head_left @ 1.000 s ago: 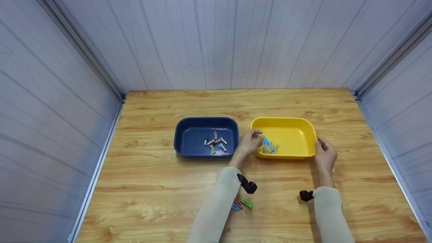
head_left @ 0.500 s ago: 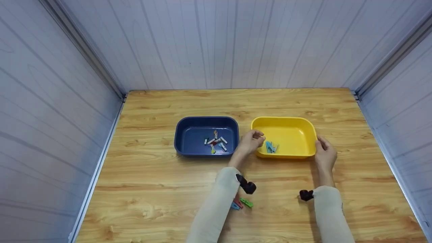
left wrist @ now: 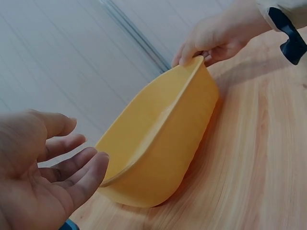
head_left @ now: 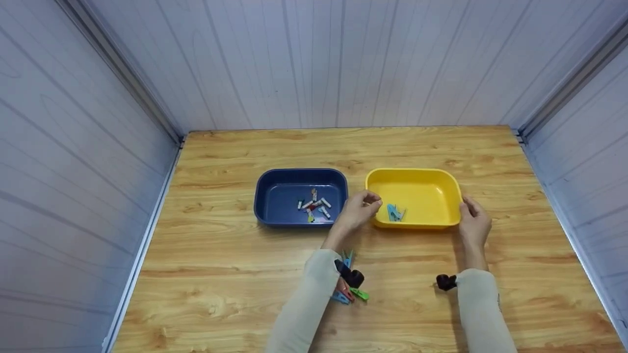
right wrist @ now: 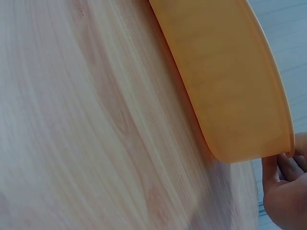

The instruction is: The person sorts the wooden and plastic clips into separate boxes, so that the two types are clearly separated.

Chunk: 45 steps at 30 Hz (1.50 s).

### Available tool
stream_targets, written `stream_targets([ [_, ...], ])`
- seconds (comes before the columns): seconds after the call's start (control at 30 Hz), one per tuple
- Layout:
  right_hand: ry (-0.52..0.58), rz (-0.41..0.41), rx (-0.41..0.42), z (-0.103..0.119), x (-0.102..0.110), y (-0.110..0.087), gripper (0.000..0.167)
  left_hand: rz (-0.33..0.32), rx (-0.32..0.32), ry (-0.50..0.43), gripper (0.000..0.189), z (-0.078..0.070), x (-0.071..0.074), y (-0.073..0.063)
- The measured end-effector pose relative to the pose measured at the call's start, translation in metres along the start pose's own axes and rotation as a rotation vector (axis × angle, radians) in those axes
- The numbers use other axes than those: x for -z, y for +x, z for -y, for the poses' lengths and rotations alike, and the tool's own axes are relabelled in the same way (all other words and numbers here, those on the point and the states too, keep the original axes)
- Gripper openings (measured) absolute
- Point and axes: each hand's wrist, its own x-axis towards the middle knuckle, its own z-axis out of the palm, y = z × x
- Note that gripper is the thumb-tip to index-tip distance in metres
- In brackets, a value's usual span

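Observation:
A yellow plastic bin [head_left: 428, 196] stands on the table, with light blue and greyish clothespins [head_left: 393, 213] in its near left corner. At its left rim my left hand [head_left: 357, 212] hovers with loosely bent fingers and nothing between them; the left wrist view shows the fingertips [left wrist: 101, 160] close by the rim. My right hand [head_left: 475, 223] pinches the bin's right end at the rim, thumb and fingers on either side. Under my left forearm lie a green clothespin [head_left: 360, 294], a red clothespin [head_left: 345, 290] and blue clothespins [head_left: 340, 297], partly hidden by the sleeve.
A dark blue bin [head_left: 274, 198] stands left of the yellow one, holding several small white clips [head_left: 314, 205] with coloured decorations. Panelled walls [head_left: 314, 63] close the wooden table [head_left: 221, 274] off at the back and both sides.
A light blue clothespin has dropped from my left hand into the yellow bin. My left forearm has drawn back slightly, uncovering more of the clothespins on the table. My right hand stays at the rim.

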Motion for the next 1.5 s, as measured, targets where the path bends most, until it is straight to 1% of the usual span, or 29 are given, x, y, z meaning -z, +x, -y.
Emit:
stream_targets([
  [0.17,0.0,-0.008,-0.002,0.001,-0.001,0.0,0.038,0.001,-0.047,0.027,0.02,0.003,0.005,-0.009],
  [0.33,0.007,-0.009,0.0,0.002,-0.001,0.0,0.038,0.015,-0.045,-0.004,0.022,0.007,0.011,-0.017],
  [0.4,0.013,-0.008,-0.004,0.001,-0.001,-0.001,0.038,0.018,-0.054,0.006,0.023,0.009,0.013,-0.021],
  [0.57,0.02,-0.007,-0.008,0.0,-0.001,-0.001,0.037,0.015,-0.078,0.084,0.02,0.013,0.017,-0.03],
  [0.8,0.018,-0.011,-0.015,0.0,-0.001,0.0,0.038,0.028,-0.078,0.121,0.025,0.022,0.019,-0.044],
  [0.9,0.023,-0.016,-0.001,-0.001,-0.001,0.0,0.037,0.027,-0.088,0.145,0.027,0.025,0.019,-0.048],
  [1.0,0.03,-0.01,-0.001,-0.001,-0.001,0.0,0.037,0.023,-0.103,0.165,0.025,0.028,0.019,-0.052],
  [1.1,0.032,0.0,-0.009,-0.001,0.0,0.0,0.038,0.026,-0.102,0.186,0.024,0.031,0.019,-0.056],
  [1.3,0.016,0.011,0.002,-0.002,-0.001,-0.001,0.039,0.054,-0.096,0.267,0.027,0.041,0.019,-0.064],
  [1.5,0.014,-0.002,0.017,-0.001,0.0,-0.003,0.038,0.055,-0.107,0.359,0.026,0.049,0.018,-0.07],
])
